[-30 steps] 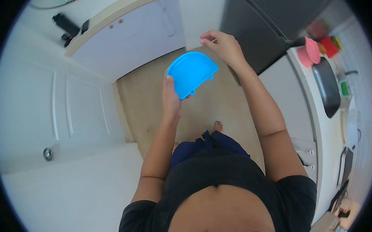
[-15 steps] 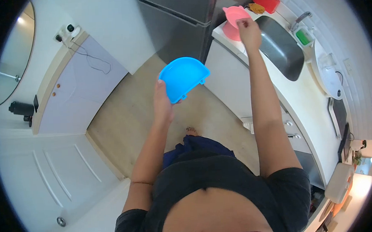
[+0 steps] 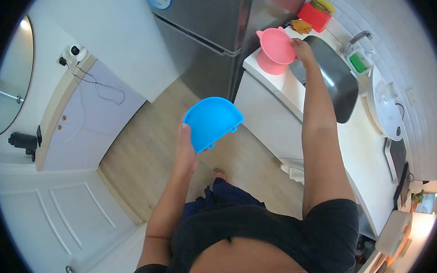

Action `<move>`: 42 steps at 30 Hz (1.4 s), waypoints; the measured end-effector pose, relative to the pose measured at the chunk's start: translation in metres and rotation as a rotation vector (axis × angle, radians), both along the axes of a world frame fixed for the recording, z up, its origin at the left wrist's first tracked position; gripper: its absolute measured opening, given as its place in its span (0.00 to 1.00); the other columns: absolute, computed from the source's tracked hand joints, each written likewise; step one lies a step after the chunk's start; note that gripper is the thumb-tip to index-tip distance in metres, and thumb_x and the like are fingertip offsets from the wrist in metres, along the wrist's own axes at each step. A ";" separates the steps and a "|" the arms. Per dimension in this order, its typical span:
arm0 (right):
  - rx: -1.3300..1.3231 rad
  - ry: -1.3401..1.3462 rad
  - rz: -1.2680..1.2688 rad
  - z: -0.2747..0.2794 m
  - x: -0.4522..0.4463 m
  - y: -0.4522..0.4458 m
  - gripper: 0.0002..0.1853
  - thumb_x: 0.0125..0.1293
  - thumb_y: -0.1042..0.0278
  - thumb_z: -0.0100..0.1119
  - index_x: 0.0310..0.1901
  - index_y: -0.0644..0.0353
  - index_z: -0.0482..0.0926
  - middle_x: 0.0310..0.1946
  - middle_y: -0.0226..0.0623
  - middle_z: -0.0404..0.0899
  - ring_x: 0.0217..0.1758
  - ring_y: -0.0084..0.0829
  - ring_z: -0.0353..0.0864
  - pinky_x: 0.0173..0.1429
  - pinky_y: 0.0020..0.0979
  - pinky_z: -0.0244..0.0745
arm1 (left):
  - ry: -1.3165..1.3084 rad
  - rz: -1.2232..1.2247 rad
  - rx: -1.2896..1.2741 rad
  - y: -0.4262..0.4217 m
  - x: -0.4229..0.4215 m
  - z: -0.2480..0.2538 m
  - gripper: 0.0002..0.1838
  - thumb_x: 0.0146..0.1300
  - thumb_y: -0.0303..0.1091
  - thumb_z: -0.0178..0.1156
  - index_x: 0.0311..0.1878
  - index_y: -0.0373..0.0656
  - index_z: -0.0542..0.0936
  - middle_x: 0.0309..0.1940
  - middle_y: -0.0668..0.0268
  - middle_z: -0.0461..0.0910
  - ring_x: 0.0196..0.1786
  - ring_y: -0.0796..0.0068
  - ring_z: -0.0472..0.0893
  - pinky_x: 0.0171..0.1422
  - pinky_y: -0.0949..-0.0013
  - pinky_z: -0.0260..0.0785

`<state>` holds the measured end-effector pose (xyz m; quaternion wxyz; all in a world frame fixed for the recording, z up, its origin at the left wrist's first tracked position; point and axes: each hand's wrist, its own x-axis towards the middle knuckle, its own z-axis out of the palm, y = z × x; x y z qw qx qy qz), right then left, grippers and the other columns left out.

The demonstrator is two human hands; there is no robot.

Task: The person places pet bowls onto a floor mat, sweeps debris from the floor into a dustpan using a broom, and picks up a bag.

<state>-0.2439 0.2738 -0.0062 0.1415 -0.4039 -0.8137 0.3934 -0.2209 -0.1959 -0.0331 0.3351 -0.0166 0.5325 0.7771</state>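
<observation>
In the head view, my left hand (image 3: 185,148) grips the straight-sided end of a blue half-round tray (image 3: 212,122), with the thumb over its rim. Two small loops stick out along the tray's straight edge, and its inside looks bare. On the counter corner stands a pink raised bowl (image 3: 277,46) with ear-like tabs and a wide base. My right hand (image 3: 302,51) is closed at the bowl's right rim, beside the sink; part of the fingers is hidden behind the rim.
A steel sink (image 3: 346,94) with a faucet (image 3: 360,38) lies right of the bowl. Behind it are a red holder (image 3: 314,17) and a brown cloth (image 3: 301,26). A grey fridge (image 3: 195,45) stands ahead, and a white counter (image 3: 358,155) runs along my right.
The whole view has shifted, so the counter, bowl and fridge sit lower in the picture. My left hand still holds the blue tray, and my right hand remains at the pink bowl's rim.
</observation>
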 end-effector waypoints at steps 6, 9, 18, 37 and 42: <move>0.630 -0.168 0.088 -0.008 0.001 0.009 0.17 0.62 0.57 0.48 0.45 0.60 0.78 0.40 0.51 0.78 0.45 0.48 0.78 0.50 0.42 0.71 | -0.032 0.086 -0.068 -0.010 -0.008 -0.003 0.30 0.65 0.59 0.41 0.62 0.47 0.61 0.47 0.61 0.73 0.38 0.72 0.76 0.32 0.69 0.69; 0.606 -0.228 0.034 -0.009 0.000 0.003 0.16 0.62 0.58 0.47 0.44 0.59 0.78 0.40 0.51 0.78 0.46 0.49 0.77 0.50 0.43 0.70 | -0.038 0.120 -0.068 -0.022 -0.014 -0.012 0.31 0.65 0.58 0.41 0.64 0.48 0.59 0.46 0.62 0.73 0.37 0.72 0.77 0.31 0.69 0.68; 0.679 -0.236 0.099 0.018 0.011 -0.040 0.15 0.62 0.60 0.47 0.42 0.60 0.79 0.38 0.50 0.78 0.44 0.50 0.77 0.49 0.44 0.71 | 0.037 0.180 -0.066 -0.056 -0.018 -0.007 0.28 0.67 0.54 0.39 0.63 0.46 0.59 0.47 0.61 0.72 0.37 0.72 0.76 0.32 0.69 0.69; 0.661 -0.155 0.581 0.038 -0.053 -0.381 0.16 0.65 0.60 0.44 0.44 0.60 0.77 0.38 0.52 0.78 0.44 0.52 0.76 0.49 0.45 0.70 | 0.041 0.500 -0.078 -0.278 0.022 -0.005 0.28 0.68 0.54 0.38 0.65 0.47 0.59 0.49 0.60 0.71 0.38 0.72 0.76 0.32 0.68 0.69; 0.541 -0.106 0.757 0.024 -0.080 -0.520 0.17 0.66 0.57 0.43 0.44 0.60 0.77 0.38 0.50 0.79 0.45 0.51 0.76 0.49 0.44 0.70 | 0.015 0.702 -0.120 -0.376 0.050 -0.011 0.28 0.68 0.53 0.38 0.64 0.46 0.59 0.49 0.59 0.71 0.39 0.71 0.76 0.33 0.67 0.70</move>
